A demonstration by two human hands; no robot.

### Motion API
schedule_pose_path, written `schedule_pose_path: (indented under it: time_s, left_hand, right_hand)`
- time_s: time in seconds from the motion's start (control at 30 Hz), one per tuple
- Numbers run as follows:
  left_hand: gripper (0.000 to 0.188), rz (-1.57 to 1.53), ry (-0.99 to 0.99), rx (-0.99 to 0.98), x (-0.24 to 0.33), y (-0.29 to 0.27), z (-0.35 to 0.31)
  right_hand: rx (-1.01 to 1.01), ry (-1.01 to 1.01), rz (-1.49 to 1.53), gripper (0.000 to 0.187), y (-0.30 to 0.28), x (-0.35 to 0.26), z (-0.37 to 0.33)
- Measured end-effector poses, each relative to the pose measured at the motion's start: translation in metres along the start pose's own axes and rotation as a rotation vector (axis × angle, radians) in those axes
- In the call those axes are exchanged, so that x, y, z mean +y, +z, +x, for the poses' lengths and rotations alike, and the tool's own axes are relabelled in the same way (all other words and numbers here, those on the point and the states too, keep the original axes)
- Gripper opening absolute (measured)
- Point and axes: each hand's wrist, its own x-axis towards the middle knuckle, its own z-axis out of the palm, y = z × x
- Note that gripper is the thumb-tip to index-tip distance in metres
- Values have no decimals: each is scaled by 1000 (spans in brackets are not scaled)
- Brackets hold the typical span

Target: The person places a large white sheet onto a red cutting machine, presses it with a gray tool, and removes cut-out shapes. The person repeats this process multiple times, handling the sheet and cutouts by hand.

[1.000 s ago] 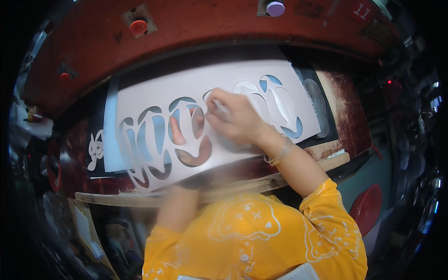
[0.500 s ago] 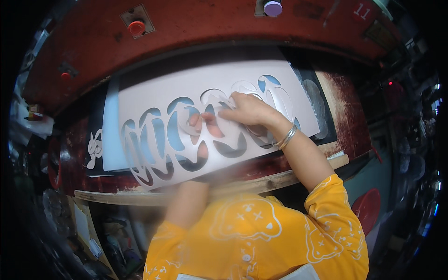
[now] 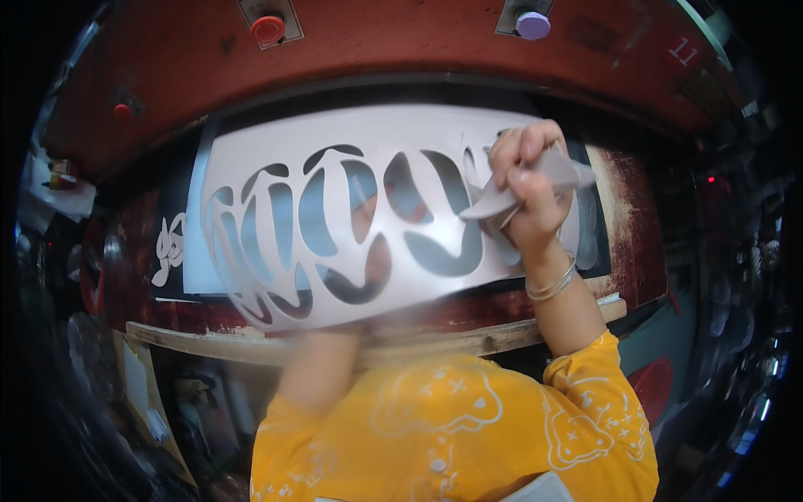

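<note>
A pale pinkish-grey sheet (image 3: 276, 138) with rows of curved cut-outs is tilted up over the machine bed, its near edge raised. My left hand (image 3: 362, 219) is under it; patches of skin show through the cut-outs, but its fingers are mostly hidden. At the sheet's right side my right hand (image 3: 535, 180) is raised, closed round several curved cut pieces (image 3: 559, 170) of the same pale material. One pointed end of these pieces sticks out leftward over the sheet, others to the right.
Below the sheet lies a light blue board (image 3: 199, 251) on a black pad. Small white curved scraps (image 3: 170, 247) lie at its left. Across the back runs a red machine beam (image 3: 385, 42) with a red button (image 3: 268, 30) and a purple button (image 3: 533, 25). A wooden rail (image 3: 209, 345) edges the front.
My right hand has gone from the middle of the sheet to the upper right, now closed round loose cut pieces. Cut-outs at the sheet's middle now stand open. The left hand stays underneath.
</note>
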Motion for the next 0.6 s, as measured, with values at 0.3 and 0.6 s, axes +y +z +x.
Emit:
schedule_pose_path:
  time_s: [0.3,0.6]
  left_hand:
    - [26,-1182,-357,-186,10,16,10]
    - [21,-1475,-494,-239,14,33,46]
  right_hand:
    - [-810,-320,-302,11,58,-34,-50]
    - [-576,136,-1055,32,13,63,47]
